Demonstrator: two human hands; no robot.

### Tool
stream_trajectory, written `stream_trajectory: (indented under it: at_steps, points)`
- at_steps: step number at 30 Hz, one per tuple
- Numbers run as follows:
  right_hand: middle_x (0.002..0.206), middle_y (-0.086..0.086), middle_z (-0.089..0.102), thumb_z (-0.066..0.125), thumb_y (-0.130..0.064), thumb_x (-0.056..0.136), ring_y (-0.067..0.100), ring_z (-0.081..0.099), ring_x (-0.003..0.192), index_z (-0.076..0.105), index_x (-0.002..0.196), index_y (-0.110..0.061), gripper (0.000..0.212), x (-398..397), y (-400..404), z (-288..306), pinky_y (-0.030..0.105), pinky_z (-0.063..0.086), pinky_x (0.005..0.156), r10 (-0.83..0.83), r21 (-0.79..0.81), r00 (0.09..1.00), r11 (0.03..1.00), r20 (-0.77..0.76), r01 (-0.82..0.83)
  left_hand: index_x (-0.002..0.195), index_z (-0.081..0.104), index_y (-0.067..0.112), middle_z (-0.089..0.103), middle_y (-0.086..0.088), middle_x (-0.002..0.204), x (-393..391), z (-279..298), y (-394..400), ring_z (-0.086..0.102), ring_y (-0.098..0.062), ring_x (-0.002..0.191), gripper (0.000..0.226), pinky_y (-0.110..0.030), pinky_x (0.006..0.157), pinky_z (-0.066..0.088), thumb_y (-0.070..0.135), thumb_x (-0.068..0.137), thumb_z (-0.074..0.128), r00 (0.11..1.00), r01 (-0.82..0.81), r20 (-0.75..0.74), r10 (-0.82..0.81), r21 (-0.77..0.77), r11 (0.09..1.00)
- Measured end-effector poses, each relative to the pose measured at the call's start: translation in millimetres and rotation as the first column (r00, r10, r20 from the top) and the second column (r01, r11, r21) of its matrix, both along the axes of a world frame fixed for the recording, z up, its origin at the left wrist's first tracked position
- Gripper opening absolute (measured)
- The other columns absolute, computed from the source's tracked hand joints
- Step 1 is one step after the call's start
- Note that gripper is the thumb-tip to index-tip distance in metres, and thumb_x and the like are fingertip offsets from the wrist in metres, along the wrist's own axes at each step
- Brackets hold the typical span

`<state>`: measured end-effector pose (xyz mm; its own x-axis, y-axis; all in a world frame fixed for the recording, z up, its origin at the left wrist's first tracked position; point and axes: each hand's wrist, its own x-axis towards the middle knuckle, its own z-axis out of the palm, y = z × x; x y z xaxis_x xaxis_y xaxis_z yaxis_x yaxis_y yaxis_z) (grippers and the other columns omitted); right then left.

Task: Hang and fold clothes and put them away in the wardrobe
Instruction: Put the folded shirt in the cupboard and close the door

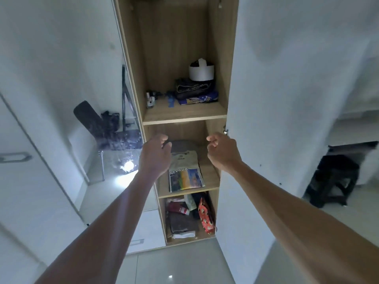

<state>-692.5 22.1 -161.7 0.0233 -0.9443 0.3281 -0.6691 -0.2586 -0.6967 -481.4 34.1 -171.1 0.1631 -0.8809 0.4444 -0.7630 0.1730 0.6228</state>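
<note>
Shirt: your folded beige printed T-shirt point(185, 173) lies at the middle shelf's point(211, 178) front edge; probably soft and light, so lift beneath both side folds.
Hands: your left hand point(154, 155) and right hand point(222, 151) hover loosely curled, holding nothing.

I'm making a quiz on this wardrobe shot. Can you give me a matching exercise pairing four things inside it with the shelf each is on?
Things:
1. White hat
2. Nevada T-shirt
3. Red patterned pouch
4. Small bottle

Places:
A. Bottom shelf, right side
B. Top shelf, left side
C. Middle shelf
D. Top shelf, on a pile of folded clothes

Pairs: 1-D, 2-C, 3-A, 4-B
</note>
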Motion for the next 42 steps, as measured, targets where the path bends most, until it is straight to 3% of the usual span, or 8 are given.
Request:
stream_trajectory:
  at_steps: [7,11,17,19,22,25,35,42]
  points:
    - [0.111,0.002,0.069,0.049,-0.009,0.095,0.015,0.064,0.094,0.066,0.116,-0.018,0.028,-58,93,110,0.020,0.047,0.074,-0.051,-0.155,0.997,0.987,-0.050,0.043,0.133,0.057,0.014,0.065,-0.006,0.129,-67,95,68,0.063,-0.020,0.114,0.040,-0.041,0.099,0.051,0.028,0.096,0.059,0.992,0.126,0.003,-0.127,-0.092,0.988]
    - [0.113,0.000,0.065,0.050,-0.011,0.096,0.015,0.061,0.099,0.064,0.118,-0.019,0.027,-92,127,156,0.026,0.050,0.084,-0.111,-0.328,0.989,0.942,-0.093,0.075,0.138,0.052,0.018,0.061,-0.004,0.135,-118,132,87,0.058,-0.020,0.121,0.043,-0.043,0.102,0.048,0.029,0.097,0.058,0.977,0.212,0.043,-0.207,-0.145,0.967]
    - [0.130,0.006,0.055,0.054,-0.001,0.094,0.022,0.053,0.118,0.054,0.131,-0.014,0.040,-147,149,205,0.022,0.040,0.086,-0.317,-0.610,0.946,0.738,0.064,0.288,0.137,0.053,0.015,0.061,-0.002,0.135,-206,176,95,0.061,-0.017,0.117,0.040,-0.025,0.098,0.046,0.023,0.098,0.059,0.939,0.334,0.001,-0.343,-0.237,0.912]
    - [0.132,0.009,0.052,0.050,0.003,0.093,0.022,0.053,0.117,0.045,0.138,-0.011,0.048,-166,147,213,0.022,0.041,0.087,-0.315,-0.596,0.928,0.713,0.200,0.370,0.136,0.054,0.016,0.061,0.000,0.135,-231,189,94,0.062,-0.013,0.112,0.038,-0.020,0.092,0.042,0.023,0.099,0.058,0.932,0.346,-0.007,-0.362,-0.284,0.894]
    - [0.133,0.011,0.054,0.042,0.002,0.094,0.023,0.055,0.118,0.038,0.143,-0.012,0.051,-193,139,222,0.028,0.045,0.094,-0.281,-0.402,0.892,0.815,0.355,0.417,0.138,0.053,0.018,0.060,0.002,0.136,-266,213,90,0.057,-0.004,0.104,0.038,-0.018,0.090,0.039,0.024,0.101,0.054,0.923,0.345,-0.046,-0.382,-0.339,0.875]
    - [0.127,0.009,0.063,0.035,-0.003,0.096,0.023,0.060,0.111,0.043,0.145,-0.013,0.051,-215,125,224,0.030,0.048,0.093,-0.210,-0.257,0.920,0.918,0.332,0.302,0.142,0.051,0.018,0.058,0.002,0.139,-295,236,82,0.060,-0.012,0.115,0.041,-0.020,0.092,0.039,0.029,0.102,0.051,0.911,0.358,-0.060,-0.409,-0.376,0.854]
    - [0.138,0.001,0.062,0.038,-0.013,0.107,0.018,0.063,0.119,0.055,0.139,-0.022,0.038,-236,96,213,0.041,0.052,0.103,0.057,-0.292,0.899,0.953,0.433,0.080,0.147,0.044,0.019,0.055,0.002,0.143,-346,271,54,0.055,-0.016,0.126,0.058,-0.023,0.097,0.039,0.049,0.099,0.052,0.938,0.285,-0.039,-0.343,-0.476,0.832]
    - [0.100,-0.010,0.071,0.043,-0.004,0.104,0.011,0.070,0.092,0.067,0.110,-0.032,0.037,-209,68,208,0.041,0.062,0.082,0.235,-0.367,0.872,0.928,0.430,-0.069,0.136,0.046,0.017,0.057,0.013,0.113,-322,278,48,0.058,-0.007,0.101,0.049,-0.031,0.095,0.052,0.021,0.091,0.066,0.981,0.086,-0.091,-0.173,-0.596,0.799]
